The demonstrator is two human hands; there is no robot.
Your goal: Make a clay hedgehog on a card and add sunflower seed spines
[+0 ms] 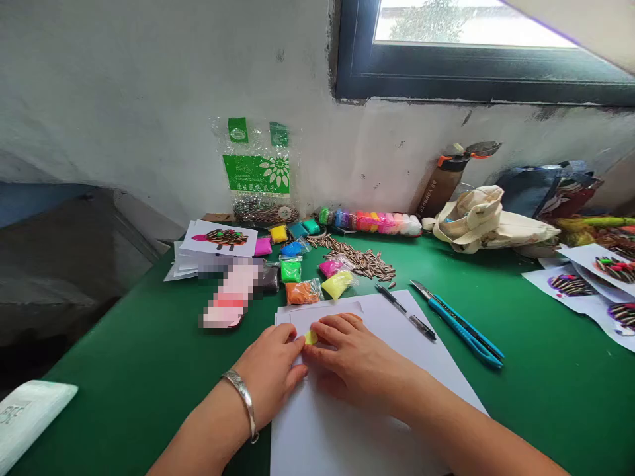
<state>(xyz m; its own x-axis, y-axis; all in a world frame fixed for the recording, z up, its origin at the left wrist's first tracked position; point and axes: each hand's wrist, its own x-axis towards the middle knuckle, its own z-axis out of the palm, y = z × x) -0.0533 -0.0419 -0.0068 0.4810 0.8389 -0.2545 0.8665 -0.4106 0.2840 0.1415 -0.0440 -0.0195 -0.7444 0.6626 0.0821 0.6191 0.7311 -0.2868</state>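
Lower centre of the frame: a small yellow piece (311,338), soft-looking like modelling clay, on white paper (317,446). Reaching in from lower left, the left hand (270,363), fingers bent and close together, tips right at the yellow piece. Reaching in from lower right, the right hand (354,357), fingers loosely curved, tips also beside the yellow, partly hiding an orange shape (353,318). For both, impossible to tell whether pinching or merely pressing.

Possible trouble: squashing or smearing of the yellow piece from too firm a press; creasing or sliding of the paper under a dragging forearm; a nick from the blue utility knife (461,325), right of centre, metal tip just beside the paper.

Readable: "BE YOUNGER" on the brown bottle (436,185), upper right. On the green-and-clear bag (255,175), upper left of centre, Chinese characters too small for sure reading. On the white box (37,413), lower left corner, unclear lettering.
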